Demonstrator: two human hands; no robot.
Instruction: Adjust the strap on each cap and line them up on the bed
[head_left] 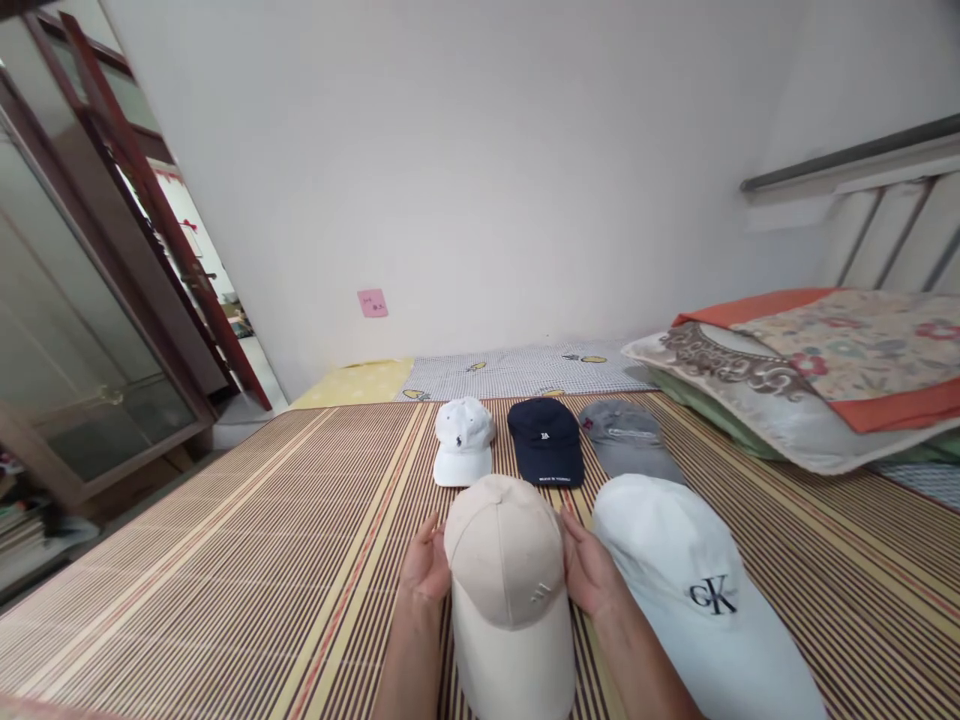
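A beige cap lies on the striped bamboo mat right in front of me, brim toward me. My left hand cups its left side and my right hand cups its right side, fingers curved against the crown. Just right of it rests a pale cap with a dark logo. Behind them sit three caps in a row: a white cap, a navy cap and a grey cap.
Stacked pillows lie at the right by a headboard. A checked sheet runs along the white wall at the back. A glass-fronted wooden cabinet and a doorway stand at the left.
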